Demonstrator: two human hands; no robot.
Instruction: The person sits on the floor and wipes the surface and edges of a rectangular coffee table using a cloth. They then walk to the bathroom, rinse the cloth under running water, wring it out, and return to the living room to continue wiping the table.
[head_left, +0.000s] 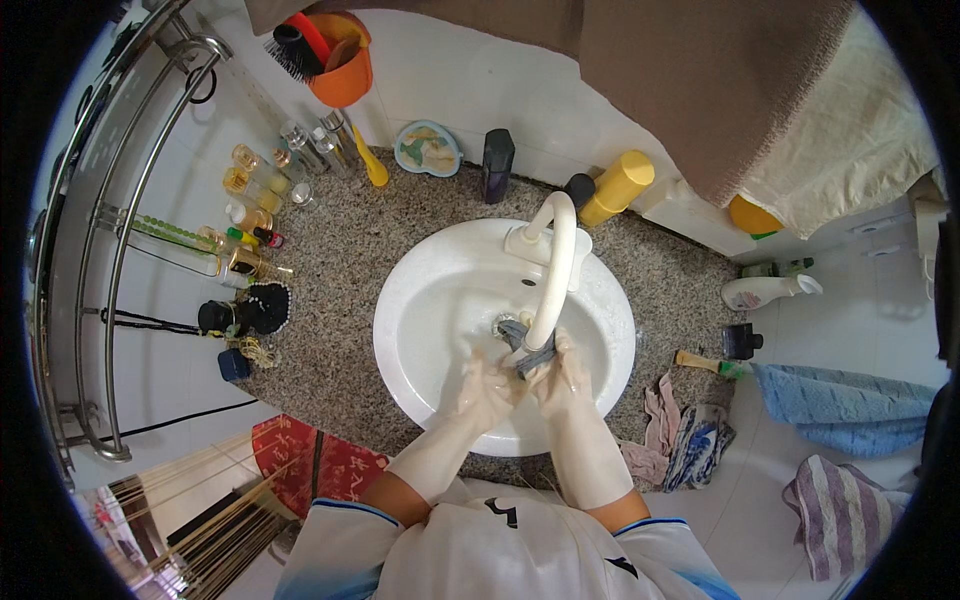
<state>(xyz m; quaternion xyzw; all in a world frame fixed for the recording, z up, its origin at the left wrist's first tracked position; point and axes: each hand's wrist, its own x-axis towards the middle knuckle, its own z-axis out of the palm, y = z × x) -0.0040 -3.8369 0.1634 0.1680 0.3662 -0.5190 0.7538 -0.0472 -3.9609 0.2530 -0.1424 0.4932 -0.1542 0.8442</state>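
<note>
A wet dark grey cloth (538, 361) is bunched beneath the spout of the white faucet (561, 277), over the white oval sink (391, 300). My right hand (562, 379) grips the cloth from its right side. Cupped just left of the cloth, my left hand (486, 386) has its fingers turned towards it; whether they hold it, I cannot tell. Part of the cloth is hidden by the spout. One end trails towards the metal drain (504, 324). Pale coverings, like long gloves or sleeves, reach from both hands almost to the elbows.
Speckled stone countertop (337, 300) surrounds the sink. Several small bottles (255, 187) line its left side. A yellow bottle (619, 187) and a dark bottle (498, 165) stand behind. To the right lie crumpled cloths (697, 446), a brush (697, 361) and a white spray bottle (765, 291).
</note>
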